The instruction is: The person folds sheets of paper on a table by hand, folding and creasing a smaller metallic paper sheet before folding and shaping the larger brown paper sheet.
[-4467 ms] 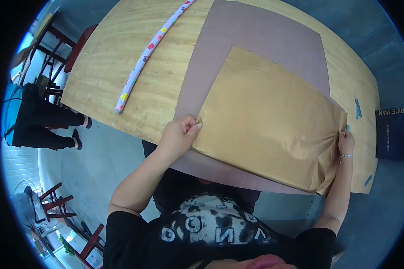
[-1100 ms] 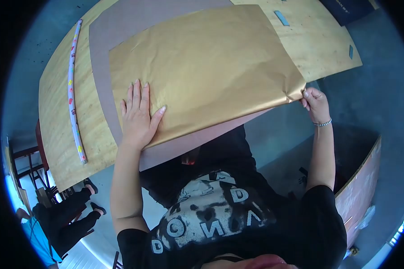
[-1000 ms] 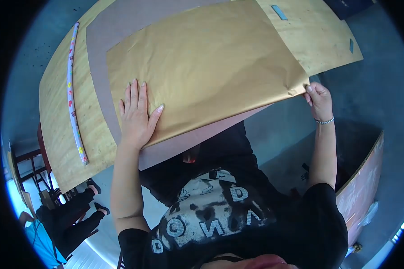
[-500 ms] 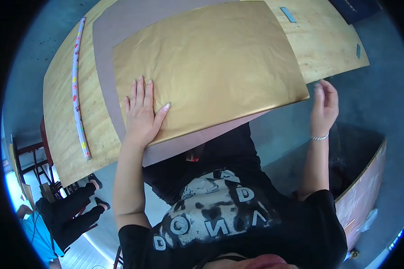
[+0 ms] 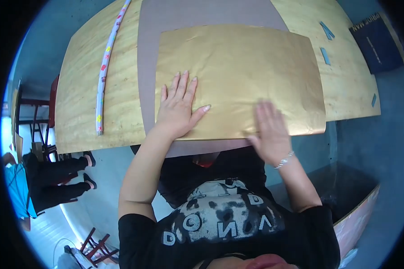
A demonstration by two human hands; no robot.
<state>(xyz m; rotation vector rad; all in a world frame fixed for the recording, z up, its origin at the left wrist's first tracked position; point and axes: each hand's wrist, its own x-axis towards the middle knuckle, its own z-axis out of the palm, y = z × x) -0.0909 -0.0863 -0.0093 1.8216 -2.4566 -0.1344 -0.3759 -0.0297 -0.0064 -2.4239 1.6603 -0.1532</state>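
Note:
A gold paper sheet (image 5: 238,67) lies over a larger mauve sheet (image 5: 211,13) on the wooden board table. The gold sheet's near edge looks folded. My left hand (image 5: 179,110) rests flat on its left part, fingers spread. Over the near edge, right of the middle, is my right hand (image 5: 271,130), blurred at the fingertips, palm down with the fingers stretched out and the thumb apart. Neither hand holds anything.
A patterned roll (image 5: 105,67) lies on the left of the wooden table (image 5: 81,98). Small blue-grey strips (image 5: 325,56) lie at the right. A dark blue box (image 5: 377,45) is beyond the right edge. At the far left are a person (image 5: 36,184) and dark red stools (image 5: 96,246).
My right hand has moved left from beyond the sheet's right corner onto its near edge. The view has shifted, and more of the dark blue box shows. My left hand stays on the gold sheet.

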